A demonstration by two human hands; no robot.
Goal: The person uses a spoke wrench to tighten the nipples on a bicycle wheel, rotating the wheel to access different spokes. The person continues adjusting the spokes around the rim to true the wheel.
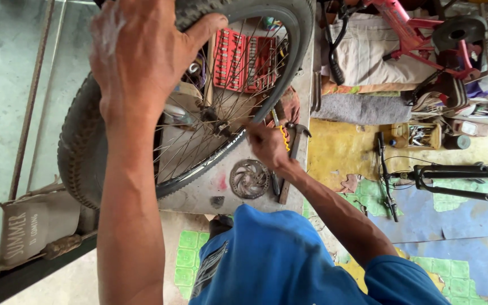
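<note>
A bicycle wheel with a black knobby tyre (77,152), a dark rim (289,62) and thin spokes stands on edge over a grey workbench (199,197). My left hand (136,56) is clamped over the tyre at the top, close to the camera. My right hand (266,146) pinches the rim at its lower right edge; whether it also holds a small tool there is hidden. The hub (218,125) shows through the spokes. A round brake disc (249,179) lies flat on the bench just below my right hand.
A hammer (299,133) and a yellow-handled tool (283,138) lie by my right hand. Behind the spokes sits a red socket tray (244,59). A red bicycle frame (419,28), a black bike frame (453,175) and a small box of tools (423,135) occupy the right.
</note>
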